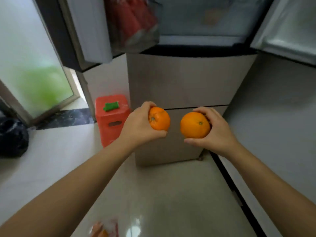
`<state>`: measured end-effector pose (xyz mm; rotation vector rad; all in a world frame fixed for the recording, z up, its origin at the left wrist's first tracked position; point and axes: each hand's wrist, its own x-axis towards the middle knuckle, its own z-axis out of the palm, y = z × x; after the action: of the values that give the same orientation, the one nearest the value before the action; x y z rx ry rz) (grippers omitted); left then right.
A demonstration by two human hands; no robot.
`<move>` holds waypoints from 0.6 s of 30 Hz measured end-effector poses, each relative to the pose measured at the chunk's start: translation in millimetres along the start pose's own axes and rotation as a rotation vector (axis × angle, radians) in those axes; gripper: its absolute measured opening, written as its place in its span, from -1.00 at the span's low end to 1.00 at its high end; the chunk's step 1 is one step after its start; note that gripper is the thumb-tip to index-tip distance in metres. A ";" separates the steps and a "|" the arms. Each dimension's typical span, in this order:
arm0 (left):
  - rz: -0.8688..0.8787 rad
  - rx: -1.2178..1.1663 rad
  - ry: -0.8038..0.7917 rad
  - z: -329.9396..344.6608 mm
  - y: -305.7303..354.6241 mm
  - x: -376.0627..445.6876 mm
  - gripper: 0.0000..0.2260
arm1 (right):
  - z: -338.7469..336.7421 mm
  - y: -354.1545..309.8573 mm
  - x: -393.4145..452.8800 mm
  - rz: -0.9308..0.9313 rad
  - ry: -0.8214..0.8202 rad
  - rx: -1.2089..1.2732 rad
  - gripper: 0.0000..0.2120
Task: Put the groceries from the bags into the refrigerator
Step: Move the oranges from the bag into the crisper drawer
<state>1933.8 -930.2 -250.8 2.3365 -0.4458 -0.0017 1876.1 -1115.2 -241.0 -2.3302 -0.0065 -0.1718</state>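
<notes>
Red plastic stool (pixel 112 119) at centre left of the frame, upright on pale tiled floor (pixel 164 199). Green item (pixel 111 106) flat on stool top; identity unclear. Slot opening in stool's near side. Black bag (pixel 12 136) at left edge, on the floor, well apart from the stool. Frosted glass door (pixel 32 65) at upper left, blurred green behind it. Dark marble threshold strip (pixel 66 118) between door and floor.

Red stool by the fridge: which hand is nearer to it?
Left. The left hand, holding an orange, is just right of the red stool. The right hand, holding another orange, is farther right.
</notes>
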 end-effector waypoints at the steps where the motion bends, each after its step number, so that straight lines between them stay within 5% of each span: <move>1: 0.044 0.017 0.003 0.1 21.4 15.9 -0.34 | -21.8 2.9 6.3 -0.001 0.036 -0.004 -0.35; 11: 0.209 0.021 0.218 6.1 207.9 198.8 -0.42 | -230.1 20.7 159.1 -0.183 0.278 -0.104 -0.34; 18: 0.196 0.096 0.418 -29.1 268.5 321.0 -0.43 | -327.8 11.7 289.6 -0.340 0.373 -0.203 -0.34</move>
<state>2154.2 -1190.3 -6.3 2.2933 -0.4674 0.6006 2123.7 -1373.2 11.3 -2.4470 -0.2090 -0.8070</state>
